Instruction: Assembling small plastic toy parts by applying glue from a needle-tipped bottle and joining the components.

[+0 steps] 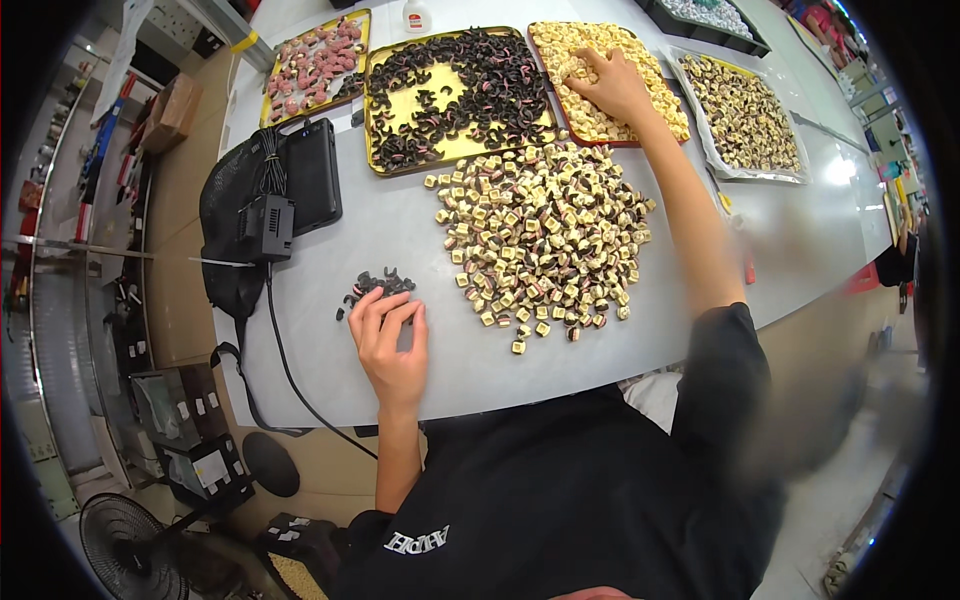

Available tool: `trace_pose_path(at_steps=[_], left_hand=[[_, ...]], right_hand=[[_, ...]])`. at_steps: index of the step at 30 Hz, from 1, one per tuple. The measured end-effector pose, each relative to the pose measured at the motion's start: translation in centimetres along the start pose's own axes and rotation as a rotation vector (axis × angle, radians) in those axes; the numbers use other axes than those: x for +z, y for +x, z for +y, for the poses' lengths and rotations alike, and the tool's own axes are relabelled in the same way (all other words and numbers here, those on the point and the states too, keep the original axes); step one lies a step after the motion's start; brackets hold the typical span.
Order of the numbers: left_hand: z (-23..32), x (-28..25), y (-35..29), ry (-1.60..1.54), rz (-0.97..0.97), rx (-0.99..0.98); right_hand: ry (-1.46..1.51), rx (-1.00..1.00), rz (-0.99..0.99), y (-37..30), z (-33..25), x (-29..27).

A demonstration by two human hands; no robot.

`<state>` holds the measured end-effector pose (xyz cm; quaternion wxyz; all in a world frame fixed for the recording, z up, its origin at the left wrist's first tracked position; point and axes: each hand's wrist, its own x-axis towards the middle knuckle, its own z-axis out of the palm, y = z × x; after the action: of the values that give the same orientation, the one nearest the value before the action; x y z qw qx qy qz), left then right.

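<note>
While the right hand splays across cream pieces, left hand loosely parted, against black curved pieces

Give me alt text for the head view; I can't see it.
A right hand spreads over small pale-yellow pieces in a red-rimmed tray; the left hand is at curved black pieces on a grey table, beside a heap of yellow-and-black cubes.

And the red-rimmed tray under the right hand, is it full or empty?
Full, or nearly: pale yellow pieces cover almost all of the tray around the right hand.
</note>
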<state>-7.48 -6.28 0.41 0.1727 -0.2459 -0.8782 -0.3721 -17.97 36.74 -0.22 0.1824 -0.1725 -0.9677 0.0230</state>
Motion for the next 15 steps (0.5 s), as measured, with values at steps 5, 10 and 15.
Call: trace_pose_path(at_steps=[5, 10, 15], left_hand=[[0.06, -0.01, 0.02, -0.005, -0.001, -0.007], [-0.05, -0.11, -0.05, -0.004, 0.012, 0.003], [-0.13, -0.16, -0.17, -0.011, 0.015, 0.008]], right_hand=[[0.01, 0.028, -0.009, 0.81, 0.16, -0.02], [-0.014, 0.035, 0.0, 0.87, -0.02, 0.09], [-0.043, 0.06, -0.036, 1.04, -0.17, -0.41]])
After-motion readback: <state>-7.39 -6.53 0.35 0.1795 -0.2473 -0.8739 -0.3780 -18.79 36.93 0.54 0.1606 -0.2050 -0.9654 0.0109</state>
